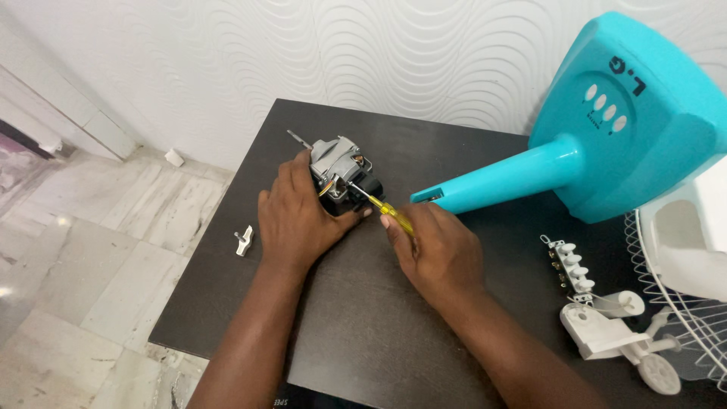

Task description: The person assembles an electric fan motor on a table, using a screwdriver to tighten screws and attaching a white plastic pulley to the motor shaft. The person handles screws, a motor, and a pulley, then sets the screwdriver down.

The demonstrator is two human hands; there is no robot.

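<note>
Head view: left hand grips motor (on dark table); right hand's grip clamps screwdriver.

Fan motor lower half hidden under left hand; screwdriver handle mostly buried in right hand; wire fan guard right of right hand, cut by frame edge.
</note>
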